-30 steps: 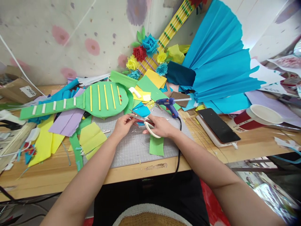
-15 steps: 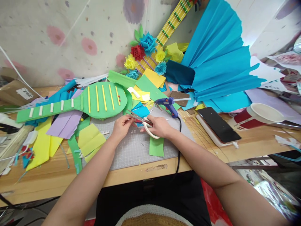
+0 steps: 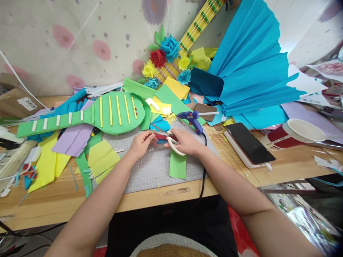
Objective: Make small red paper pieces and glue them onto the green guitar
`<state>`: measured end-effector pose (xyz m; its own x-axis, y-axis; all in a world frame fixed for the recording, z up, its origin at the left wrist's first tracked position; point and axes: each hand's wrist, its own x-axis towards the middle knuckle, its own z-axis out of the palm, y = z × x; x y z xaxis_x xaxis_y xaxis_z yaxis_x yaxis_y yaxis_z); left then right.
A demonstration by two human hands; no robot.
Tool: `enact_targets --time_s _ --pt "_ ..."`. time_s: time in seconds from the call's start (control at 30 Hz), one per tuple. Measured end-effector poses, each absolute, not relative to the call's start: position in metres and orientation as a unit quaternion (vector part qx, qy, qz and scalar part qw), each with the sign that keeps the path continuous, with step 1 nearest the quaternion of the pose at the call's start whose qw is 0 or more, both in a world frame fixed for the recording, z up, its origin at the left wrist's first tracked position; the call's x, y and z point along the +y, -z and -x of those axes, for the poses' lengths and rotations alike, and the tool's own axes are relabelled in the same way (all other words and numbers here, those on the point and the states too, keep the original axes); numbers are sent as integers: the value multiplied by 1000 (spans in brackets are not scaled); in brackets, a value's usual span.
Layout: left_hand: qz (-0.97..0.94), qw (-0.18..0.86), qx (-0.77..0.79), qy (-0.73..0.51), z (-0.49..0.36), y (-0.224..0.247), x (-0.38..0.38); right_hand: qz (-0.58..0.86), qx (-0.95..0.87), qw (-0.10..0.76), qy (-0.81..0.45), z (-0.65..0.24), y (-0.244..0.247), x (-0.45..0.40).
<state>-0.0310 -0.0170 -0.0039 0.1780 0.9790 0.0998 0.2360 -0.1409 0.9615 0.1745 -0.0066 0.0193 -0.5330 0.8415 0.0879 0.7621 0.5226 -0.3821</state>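
Observation:
My right hand [image 3: 186, 142] is closed around a pair of scissors [image 3: 176, 147] with white handles, its blades parted and pointing left. Close to the blade tips, my left hand [image 3: 142, 144] pinches with thumb and forefinger; whatever lies between them is too small to make out. A red piece [image 3: 161, 136] shows below the blades, between the two hands. Under my right hand, a green paper strip [image 3: 178, 166] rests on the grey cutting mat [image 3: 146, 171]. Blue paper [image 3: 160, 124] lies just beyond the blades.
A green paper instrument [image 3: 115, 114] with yellow strips lies to the left. A blue glue gun [image 3: 191, 118] sits beyond my right hand, its cord running down over the table edge. On the right are a phone [image 3: 249, 142] and a paper cup [image 3: 292, 134]. Paper flowers [image 3: 171, 46] stand behind.
The scissors and my right hand have moved slightly right, away from my left fingertips, and the blades have spread wider. My left hand is still pinching, shifted slightly right.

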Motion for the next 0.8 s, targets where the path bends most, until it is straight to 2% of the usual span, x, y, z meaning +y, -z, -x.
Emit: enact_targets --time_s 0.6,0.8 --pt "-605 455 485 -438 29 3 -17 470 -867 102 -129 -168 -21 -13" --pt "-623 414 518 -415 30 2 -19 476 -865 97 -128 -167 -21 -13"
